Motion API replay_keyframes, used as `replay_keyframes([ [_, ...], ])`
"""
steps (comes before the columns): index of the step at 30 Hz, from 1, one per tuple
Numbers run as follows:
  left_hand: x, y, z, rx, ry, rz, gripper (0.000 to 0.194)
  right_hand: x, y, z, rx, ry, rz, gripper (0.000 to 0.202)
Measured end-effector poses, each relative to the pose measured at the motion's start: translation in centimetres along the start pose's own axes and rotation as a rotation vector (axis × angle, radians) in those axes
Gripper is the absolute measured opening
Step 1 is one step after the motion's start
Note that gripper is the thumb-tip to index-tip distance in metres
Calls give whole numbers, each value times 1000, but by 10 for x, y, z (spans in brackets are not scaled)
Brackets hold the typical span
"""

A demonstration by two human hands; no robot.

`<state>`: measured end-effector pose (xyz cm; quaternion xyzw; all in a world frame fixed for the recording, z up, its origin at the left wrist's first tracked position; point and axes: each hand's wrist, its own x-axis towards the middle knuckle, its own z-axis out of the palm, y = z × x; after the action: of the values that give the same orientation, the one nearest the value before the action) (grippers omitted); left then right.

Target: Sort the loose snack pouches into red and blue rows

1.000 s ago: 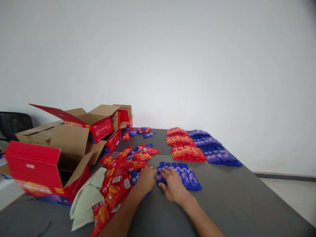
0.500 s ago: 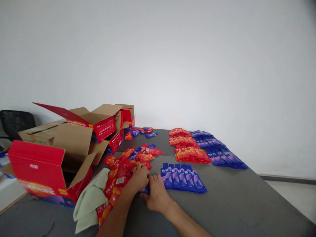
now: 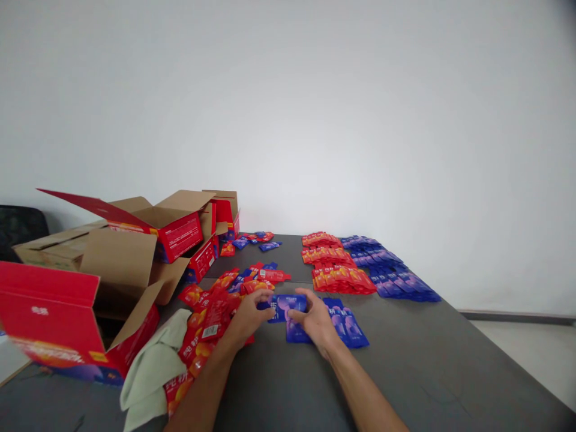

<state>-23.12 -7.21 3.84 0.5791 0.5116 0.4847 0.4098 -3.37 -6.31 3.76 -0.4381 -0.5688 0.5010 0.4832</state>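
A blue pouch point(image 3: 284, 305) is held flat between two bare hands at the lower centre of the frame, its left end pinched by the thumb and fingers of the left hand point(image 3: 251, 315), its right end gripped by those of the right hand point(image 3: 317, 321). Just beneath and to the right, a short row of blue pouches point(image 3: 353, 330) is spread on the dark table point(image 3: 405, 360), overlapping and partly hidden. The work seems well advanced but unfinished: at right of centre, red stacks point(image 3: 344, 281) and blue stacks point(image 3: 402, 282) are neatly layered side by side, while a mixed pile point(image 3: 216, 312) is left jumbled left of centre, with a smaller cluster point(image 3: 269, 246) scattered above it. Farther left, a pale green cloth point(image 3: 155, 360) and open red cartons point(image 3: 49, 312) are seen, against a plain wall point(image 3: 288, 120)
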Motion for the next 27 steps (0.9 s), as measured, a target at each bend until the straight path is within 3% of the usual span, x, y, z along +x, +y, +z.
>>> replay_keyframes([
  [3,-1,-1,5,-144,20,-16,50,0,-6,-4,164,-15,5,60],
  [8,1,-9,16,-299,176,-6,50,0,-7,-6,269,-79,87,49],
  [12,-3,-9,25,-382,109,-77,48,1,-3,-4,286,-17,90,44],
  [19,0,-3,26,-230,208,-113,39,2,-3,-3,166,19,179,46],
  [21,3,-6,23,-177,218,-106,36,3,-4,-6,97,-24,174,43],
  [24,4,-11,16,-86,159,-67,31,4,-7,-12,13,-106,110,41],
  [27,4,-13,11,-35,85,-34,26,4,-8,-17,-32,-99,20,40],
])
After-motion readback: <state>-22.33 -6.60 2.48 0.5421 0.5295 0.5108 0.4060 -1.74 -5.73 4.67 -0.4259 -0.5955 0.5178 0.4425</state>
